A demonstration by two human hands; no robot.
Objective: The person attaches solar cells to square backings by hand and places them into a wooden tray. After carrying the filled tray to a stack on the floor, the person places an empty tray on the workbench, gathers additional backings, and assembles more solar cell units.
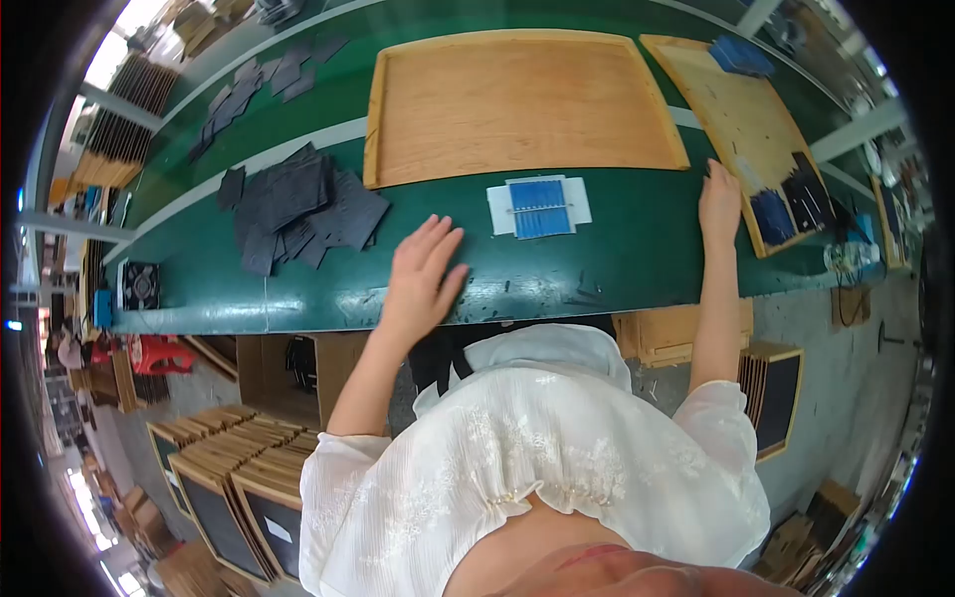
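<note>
Parts tray (741,109) lies toward the desk's (637,249) R end, R hand (719,204) at its L rim; can't tell if those fingertips grip anything. L hand (423,279), fingers loosely spread, nothing held, is nr the front edge, btwn dark sheets (288,204) & blue-and-white piece (540,207). Step: apparently a reach; lifting anything out would call for clearing the rim, then a pinch.

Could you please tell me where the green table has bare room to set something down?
A bare patch of green table lies between the blue item and the right hand; another lies between the black fan and the dark sheets. It is crowded where those sheets overlap.
</note>
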